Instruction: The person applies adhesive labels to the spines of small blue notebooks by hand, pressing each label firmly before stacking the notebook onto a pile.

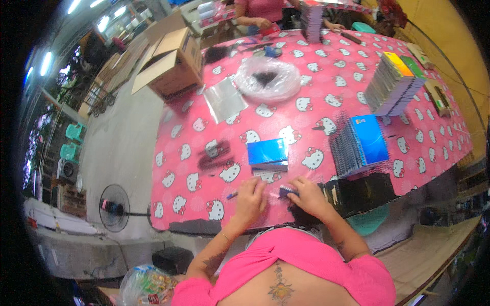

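Note:
Close to the table's near edge, my left hand (250, 200) has its fingers curled together, with what they hold hidden. A thin dark blue piece (232, 195), perhaps a pen, shows just left of it. My right hand (309, 198) is closed on a small dark blue piece with a pale edge (286, 190), too small to name. Just beyond both hands lie a few blue-covered notebooks (268, 152), loosely stacked. Farther right stands a row of blue spiral notebooks (368, 140).
A taller pile of spiral notebooks (390, 84) stands at the back right. Clear plastic sleeves (225, 100), a plastic bag (268, 79) and an open cardboard box (176, 66) sit at the back left. Across the pink table (204, 137), a co-worker's hand (263, 23) is near a red item.

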A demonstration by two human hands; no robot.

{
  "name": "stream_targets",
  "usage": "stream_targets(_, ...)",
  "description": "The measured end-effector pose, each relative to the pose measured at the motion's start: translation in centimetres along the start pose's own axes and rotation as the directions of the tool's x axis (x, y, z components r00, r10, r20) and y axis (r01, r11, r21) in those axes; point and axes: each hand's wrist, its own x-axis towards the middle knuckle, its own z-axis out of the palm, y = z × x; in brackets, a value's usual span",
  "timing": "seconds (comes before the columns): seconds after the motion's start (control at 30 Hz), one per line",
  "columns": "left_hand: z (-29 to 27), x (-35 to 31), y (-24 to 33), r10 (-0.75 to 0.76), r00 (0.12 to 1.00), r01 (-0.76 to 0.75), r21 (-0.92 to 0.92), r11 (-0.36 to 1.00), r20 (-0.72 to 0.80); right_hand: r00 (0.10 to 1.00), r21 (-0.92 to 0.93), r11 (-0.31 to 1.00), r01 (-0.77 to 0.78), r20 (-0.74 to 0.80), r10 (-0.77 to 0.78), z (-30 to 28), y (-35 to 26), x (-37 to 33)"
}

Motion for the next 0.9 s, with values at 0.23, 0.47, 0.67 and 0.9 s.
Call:
stream_targets(0.23,1.6,5.5,4.3,0.313,0.883,-0.275,-0.153,0.949,0.351,0.953,-0.159,0.980,-0.119,0.259,0.158,-6.2,0.5,-1.9)
stream_targets(0.47,-7.3,15.7,10.8,0.140,0.976,0.051,-0.796,0.603,0.168,0.608,-0.058,0.993,-0.102,-0.794,0.016,-17.4,-2.6,-4.1)
stream_targets(0.67,-1.3,21.8,16.2,0.064,0.988,0.125,-0.971,0.205,0.141,0.622,0.212,0.942,-0.259,-0.710,0.330,-19.5,4.6,-4.9)
stream_targets(0.9,2.1,22.1,17.4,0.179,0.982,-0.180,-0.597,0.782,-0.061,0.595,0.364,0.924,-0.118,-0.719,0.360,-18.7,6.0,-5.1)
